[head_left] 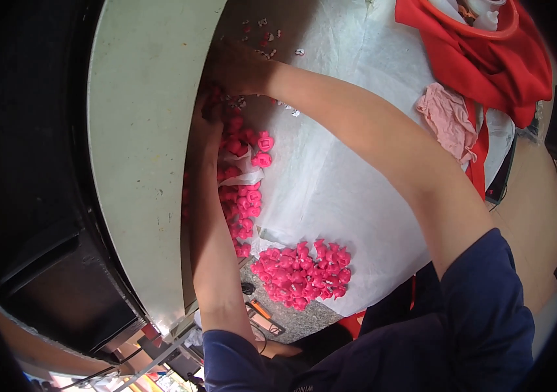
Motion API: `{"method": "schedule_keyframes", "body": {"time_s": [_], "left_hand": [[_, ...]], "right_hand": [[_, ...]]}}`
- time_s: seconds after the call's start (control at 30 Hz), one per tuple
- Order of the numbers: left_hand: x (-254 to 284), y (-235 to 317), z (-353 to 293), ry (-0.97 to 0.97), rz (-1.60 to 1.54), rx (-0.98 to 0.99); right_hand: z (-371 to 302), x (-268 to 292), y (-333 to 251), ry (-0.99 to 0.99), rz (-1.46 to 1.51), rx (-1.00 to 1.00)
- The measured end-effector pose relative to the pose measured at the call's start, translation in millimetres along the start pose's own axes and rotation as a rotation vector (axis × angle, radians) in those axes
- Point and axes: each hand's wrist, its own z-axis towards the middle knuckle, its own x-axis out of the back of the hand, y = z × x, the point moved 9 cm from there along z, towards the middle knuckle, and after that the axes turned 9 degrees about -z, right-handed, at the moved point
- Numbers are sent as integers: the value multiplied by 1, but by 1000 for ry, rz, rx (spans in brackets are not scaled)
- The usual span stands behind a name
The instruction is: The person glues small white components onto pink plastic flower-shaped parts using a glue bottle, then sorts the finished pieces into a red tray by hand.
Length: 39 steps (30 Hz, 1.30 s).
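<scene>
Both arms reach to the far left of a white-sheeted work surface, into the shade beside a pale panel. My right hand is bent over there, its fingers dark and hidden. Close below it is my left hand, near the far end of a long heap of small bright pink moulded figures. Shadow hides what either hand holds, if anything. Small pink-and-white pieces lie scattered beyond the hands. Nearer my body sits a second pile of the pink figures.
A tall pale green panel borders the left side. At the far right, an orange-red basin holding white items stands by red cloth. A crumpled pink cloth lies below. An orange-handled tool lies near the left elbow.
</scene>
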Motion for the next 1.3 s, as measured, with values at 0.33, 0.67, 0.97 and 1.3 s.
{"method": "schedule_keyframes", "body": {"time_s": [0.33,0.67,0.97,1.3], "left_hand": [[-2,-53,-19,-104,-173,200],[5,-70,-35,62,-158,266],[15,-78,-44,66,-71,328],[1,-65,-37,51,-48,167]], "right_hand": [[-16,29,5,70,-31,80],[-8,-16,-53,-128,83,212],[-11,14,-32,-22,-189,190],[9,-30,-56,308,-130,148]]}}
